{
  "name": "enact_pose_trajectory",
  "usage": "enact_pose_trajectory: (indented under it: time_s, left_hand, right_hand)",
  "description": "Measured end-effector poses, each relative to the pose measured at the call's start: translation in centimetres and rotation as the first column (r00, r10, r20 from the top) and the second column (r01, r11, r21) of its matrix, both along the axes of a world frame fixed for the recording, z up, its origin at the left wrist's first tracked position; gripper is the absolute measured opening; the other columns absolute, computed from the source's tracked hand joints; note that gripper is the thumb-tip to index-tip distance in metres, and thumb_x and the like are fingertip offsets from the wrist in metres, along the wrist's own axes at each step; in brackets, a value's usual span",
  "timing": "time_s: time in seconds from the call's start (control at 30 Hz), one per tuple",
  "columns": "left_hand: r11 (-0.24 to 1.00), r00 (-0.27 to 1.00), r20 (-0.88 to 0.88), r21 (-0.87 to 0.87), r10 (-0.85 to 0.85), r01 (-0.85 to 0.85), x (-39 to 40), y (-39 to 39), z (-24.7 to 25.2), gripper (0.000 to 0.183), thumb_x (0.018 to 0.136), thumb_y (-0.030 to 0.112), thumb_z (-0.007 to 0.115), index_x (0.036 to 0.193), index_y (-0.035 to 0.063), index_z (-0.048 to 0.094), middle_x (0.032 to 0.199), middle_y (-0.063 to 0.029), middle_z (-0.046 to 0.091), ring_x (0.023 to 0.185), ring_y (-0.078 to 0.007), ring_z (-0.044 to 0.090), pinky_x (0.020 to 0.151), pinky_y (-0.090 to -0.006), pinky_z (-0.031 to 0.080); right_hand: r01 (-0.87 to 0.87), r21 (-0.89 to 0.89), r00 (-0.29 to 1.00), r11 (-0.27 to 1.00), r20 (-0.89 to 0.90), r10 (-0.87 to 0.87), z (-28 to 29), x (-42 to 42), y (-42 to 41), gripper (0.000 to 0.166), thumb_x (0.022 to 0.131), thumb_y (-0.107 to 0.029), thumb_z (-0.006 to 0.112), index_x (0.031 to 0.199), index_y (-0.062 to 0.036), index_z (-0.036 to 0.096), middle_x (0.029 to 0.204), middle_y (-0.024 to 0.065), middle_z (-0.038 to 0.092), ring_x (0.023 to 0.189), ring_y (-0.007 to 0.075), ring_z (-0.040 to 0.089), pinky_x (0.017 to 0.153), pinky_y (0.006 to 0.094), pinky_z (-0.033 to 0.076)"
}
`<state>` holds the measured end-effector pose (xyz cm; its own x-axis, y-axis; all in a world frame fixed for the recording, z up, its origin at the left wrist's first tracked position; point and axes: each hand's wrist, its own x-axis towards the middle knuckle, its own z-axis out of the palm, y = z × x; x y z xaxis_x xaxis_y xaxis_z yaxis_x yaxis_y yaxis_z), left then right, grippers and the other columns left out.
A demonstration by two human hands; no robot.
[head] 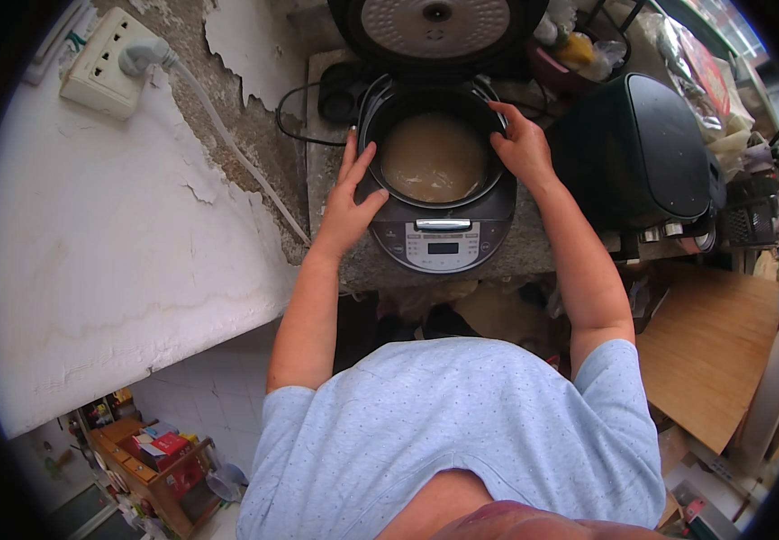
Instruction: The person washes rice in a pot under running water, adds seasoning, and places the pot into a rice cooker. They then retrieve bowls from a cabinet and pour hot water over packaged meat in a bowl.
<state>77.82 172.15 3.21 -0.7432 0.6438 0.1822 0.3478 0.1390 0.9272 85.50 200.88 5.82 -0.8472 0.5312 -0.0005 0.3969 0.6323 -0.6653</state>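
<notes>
An electric rice cooker (443,246) stands on the counter with its lid (435,27) raised. Inside it sits a dark inner pot (396,111) holding cloudy, pale brown liquid (434,158); what lies under the liquid cannot be told. My left hand (351,202) touches the left side of the pot's rim, its fingers spread and the thumb near the front. On the opposite side, my right hand (523,143) has its thumb and index finger at the rim. Whether either hand grips the pot is not clear.
A dark green appliance (632,148) stands to the right, with a purple basin (551,67) of bags behind it. A socket block (102,64) with a plugged-in white cable is on the peeling wall at left. A wooden board (714,344) lies lower right.
</notes>
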Motion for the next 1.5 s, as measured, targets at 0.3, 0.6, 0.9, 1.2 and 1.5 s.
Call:
enact_pose_trajectory:
  time_s: [0.3, 0.6, 0.9, 1.2, 1.5]
  left_hand:
    - [0.995, 0.996, -0.058, -0.066, 0.074, -0.078, 0.4, 0.1, -0.9, 0.055, 0.087, 0.006, 0.055, 0.14, 0.0053, 0.042, 0.152, -0.014, 0.029, 0.144, -0.0284, 0.02, 0.115, -0.0356, 0.018]
    - [0.943, 0.959, 0.108, 0.181, 0.262, -0.278, 3.5, -1.3, 0.4, 0.041, 0.089, -0.001, 0.05, 0.129, 0.003, 0.055, 0.144, -0.0115, 0.043, 0.135, -0.0232, 0.039, 0.11, -0.0324, 0.029]
    - [0.972, 0.966, 0.139, 0.052, 0.219, -0.228, 9.4, -7.0, 1.8, 0.032, 0.09, -0.004, 0.049, 0.118, 0.0018, 0.064, 0.132, -0.0119, 0.056, 0.122, -0.0218, 0.053, 0.101, -0.029, 0.04]
    - [0.991, 0.964, 0.23, -0.015, 0.13, -0.13, 11.1, -8.2, 2.5, 0.031, 0.09, -0.002, 0.049, 0.116, 0.0032, 0.065, 0.127, -0.0101, 0.06, 0.118, -0.0191, 0.055, 0.098, -0.0273, 0.041]
    - [0.995, 0.947, 0.307, 0.018, 0.092, -0.102, 12.1, -9.1, 1.8, 0.03, 0.09, -0.002, 0.05, 0.115, 0.0024, 0.065, 0.128, -0.0104, 0.06, 0.118, -0.0187, 0.056, 0.098, -0.0267, 0.041]
  right_hand:
    - [-0.157, 0.56, 0.987, 0.814, 0.116, 0.111, 2.7, -0.3, -2.8, 0.031, 0.082, -0.015, 0.059, 0.113, -0.0142, 0.061, 0.087, 0.0108, 0.066, 0.09, 0.0297, 0.065, 0.074, 0.0399, 0.052]
    - [-0.766, 0.4, 0.641, 0.503, 0.529, 0.556, -2.7, -9.6, -7.0, 0.027, 0.079, -0.009, 0.058, 0.102, -0.0148, 0.07, 0.11, 0.0074, 0.067, 0.102, 0.0252, 0.065, 0.079, 0.0365, 0.053]
    - [-0.918, 0.195, 0.362, 0.346, 0.769, 0.527, 1.8, -5.0, -6.4, 0.024, 0.081, -0.011, 0.058, 0.101, -0.012, 0.071, 0.107, 0.0101, 0.069, 0.106, 0.0247, 0.064, 0.082, 0.0341, 0.052]
    - [-0.829, 0.187, 0.466, 0.528, 0.753, 0.465, -0.7, -6.3, -7.1, 0.024, 0.082, -0.019, 0.057, 0.098, -0.0084, 0.071, 0.106, 0.0119, 0.069, 0.1, 0.0267, 0.066, 0.081, 0.039, 0.053]
    - [-0.737, 0.279, 0.617, 0.616, 0.65, 0.444, 2.1, -5.9, -7.3, 0.031, 0.08, -0.011, 0.057, 0.108, -0.0173, 0.07, 0.106, 0.0104, 0.068, 0.103, 0.0281, 0.063, 0.087, 0.0388, 0.05]
